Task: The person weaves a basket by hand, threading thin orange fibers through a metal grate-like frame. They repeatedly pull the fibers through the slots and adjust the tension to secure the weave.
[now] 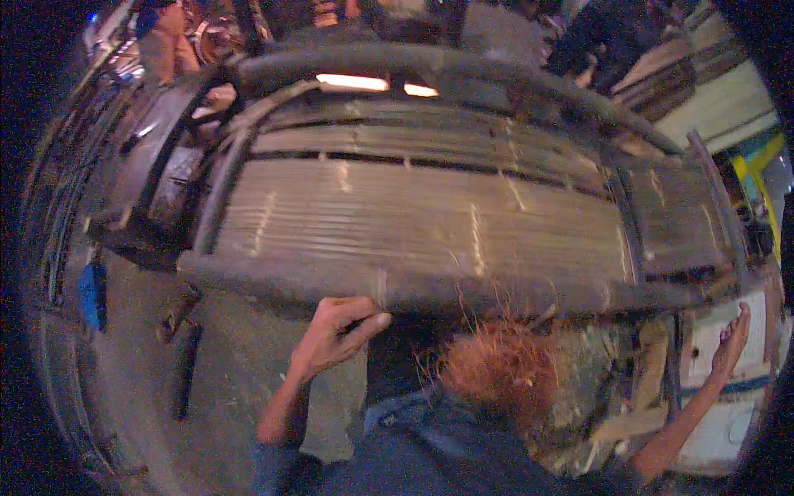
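Observation:
My left hand is at the near side of a large frame, just below its thick dark front bar. Thumb and fingers are pinched together beside a thin pale strip on that bar; whatever lies between the fingertips is too small to make out. Out at the far right, my right hand is raised with its fingers stretched, near the frame's right end and a white panel. Inside the frame lies a broad panel of fine parallel ribs. A reddish tangle of fine strands hides part of the space between my arms.
Two bright lights glow by the frame's far bar. A person in orange trousers stands far left; a person in dark clothes is far right. Wooden pieces lie below the bar, and a blue object is at left.

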Demonstrator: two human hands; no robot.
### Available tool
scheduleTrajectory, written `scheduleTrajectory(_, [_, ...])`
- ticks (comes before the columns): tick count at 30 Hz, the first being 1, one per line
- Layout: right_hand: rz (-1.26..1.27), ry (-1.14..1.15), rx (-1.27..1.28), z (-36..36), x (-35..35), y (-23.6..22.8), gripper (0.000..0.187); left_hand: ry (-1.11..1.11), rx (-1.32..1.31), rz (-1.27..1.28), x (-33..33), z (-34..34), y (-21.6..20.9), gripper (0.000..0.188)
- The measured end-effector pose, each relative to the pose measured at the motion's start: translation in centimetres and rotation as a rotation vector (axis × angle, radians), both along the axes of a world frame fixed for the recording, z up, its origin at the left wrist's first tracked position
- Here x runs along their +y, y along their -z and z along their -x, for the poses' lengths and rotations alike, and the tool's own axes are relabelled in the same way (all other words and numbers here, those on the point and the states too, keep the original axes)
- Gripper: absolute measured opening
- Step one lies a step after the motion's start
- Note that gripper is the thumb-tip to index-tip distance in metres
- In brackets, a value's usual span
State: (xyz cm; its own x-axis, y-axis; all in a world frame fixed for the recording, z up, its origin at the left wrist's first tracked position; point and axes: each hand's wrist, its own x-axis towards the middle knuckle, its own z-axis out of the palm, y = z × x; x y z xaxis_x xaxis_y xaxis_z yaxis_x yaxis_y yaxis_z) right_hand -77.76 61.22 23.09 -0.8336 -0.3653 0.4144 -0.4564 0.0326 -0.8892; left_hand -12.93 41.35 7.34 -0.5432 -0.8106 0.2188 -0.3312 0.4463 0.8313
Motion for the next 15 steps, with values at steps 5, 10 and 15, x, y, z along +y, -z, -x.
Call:
scheduleTrajectory(5, [-0.080,-0.066,0.207,1.4,-11.3,3.0,0.036,-0.386,0.018,0.123,-3.7,-1.2,0.7,0.016])
scheduleTrajectory(10, [-0.435,-0.455,0.767,-6.7,-24.5,10.6,0.026,-0.704,-0.126,0.484,-7.2,-2.4,5.9,0.015])
scheduleTrajectory(15, [-0.738,-0.920,0.927,-19.6,-27.2,19.1,0.037,-0.925,-0.306,0.586,-5.8,-3.1,10.3,0.021])
